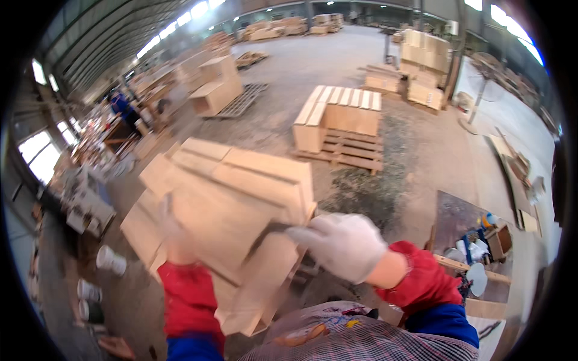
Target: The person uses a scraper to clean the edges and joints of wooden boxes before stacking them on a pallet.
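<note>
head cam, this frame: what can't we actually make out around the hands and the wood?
- Left hand: motion-blurred against the wooden piece; its grip is unreadable.
- Dark slim thing at the right hand: too blurred to identify.
- Wooden piece's lower end: blurred, shape unclear.
- Person in blue, far left: too small and rim-warped.

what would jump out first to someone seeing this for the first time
The eye lands on the pale wooden assembly filling the centre, blurred and tilted. The right hand in a white glove meets its right edge, and the left hand, also blurred, is at its lower left; red sleeves run down to the lower edge. Behind, mid-floor, a stack of light boards on a pallet stands in a big workshop hall.
</note>
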{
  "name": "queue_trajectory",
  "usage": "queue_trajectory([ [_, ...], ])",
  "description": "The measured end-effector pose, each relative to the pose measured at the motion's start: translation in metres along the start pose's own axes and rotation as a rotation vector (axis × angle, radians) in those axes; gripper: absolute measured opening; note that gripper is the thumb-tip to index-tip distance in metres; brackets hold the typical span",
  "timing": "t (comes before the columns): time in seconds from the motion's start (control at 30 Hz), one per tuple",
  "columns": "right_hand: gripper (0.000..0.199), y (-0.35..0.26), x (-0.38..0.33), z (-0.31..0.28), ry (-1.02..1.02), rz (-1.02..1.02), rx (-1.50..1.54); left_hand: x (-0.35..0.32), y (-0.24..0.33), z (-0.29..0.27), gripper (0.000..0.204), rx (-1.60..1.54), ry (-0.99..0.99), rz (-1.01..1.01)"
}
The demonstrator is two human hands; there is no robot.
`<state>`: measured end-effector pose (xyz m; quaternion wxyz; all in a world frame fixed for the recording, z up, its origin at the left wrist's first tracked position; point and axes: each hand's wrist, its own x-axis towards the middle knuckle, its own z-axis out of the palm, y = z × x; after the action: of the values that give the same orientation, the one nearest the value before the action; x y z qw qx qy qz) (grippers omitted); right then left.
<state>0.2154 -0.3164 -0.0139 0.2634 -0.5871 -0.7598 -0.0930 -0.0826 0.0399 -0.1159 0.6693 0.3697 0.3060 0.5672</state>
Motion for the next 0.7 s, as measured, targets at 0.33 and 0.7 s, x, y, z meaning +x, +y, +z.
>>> queue_trajectory([
  [0.33, 0.050, 0.018, -0.005, -0.001, -0.016, 0.057, 0.018, -0.036, -0.001, 0.054, 0.038, -0.134, 0.039, 0.005],
  [0.7, 0.037, 0.042, -0.008, -0.001, 0.181, 0.229, 0.186, -0.144, -0.016, 0.105, 0.053, -0.166, -0.182, -0.054],
])
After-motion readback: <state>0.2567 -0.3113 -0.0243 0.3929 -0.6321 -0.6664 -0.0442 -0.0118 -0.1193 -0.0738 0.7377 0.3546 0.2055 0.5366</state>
